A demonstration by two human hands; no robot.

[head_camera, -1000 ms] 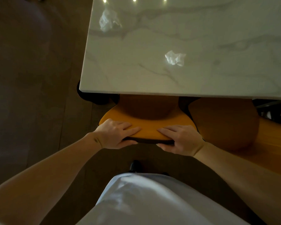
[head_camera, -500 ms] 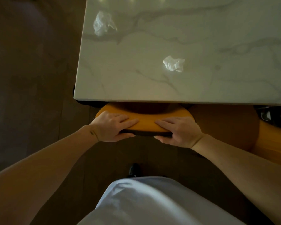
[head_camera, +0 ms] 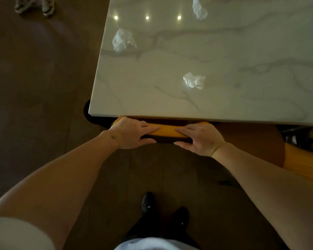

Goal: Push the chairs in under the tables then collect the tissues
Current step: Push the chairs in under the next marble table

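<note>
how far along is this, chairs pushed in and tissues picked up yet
Nearly done with this chair: only its back shows past the table edge, both hands gripping it. A second chair on the right sticks out. Three tissues lie uncollected.

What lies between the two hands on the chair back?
In the head view, only a bare stretch of the orange chair back lies between the left hand and the right hand; nothing else sits there.
</note>
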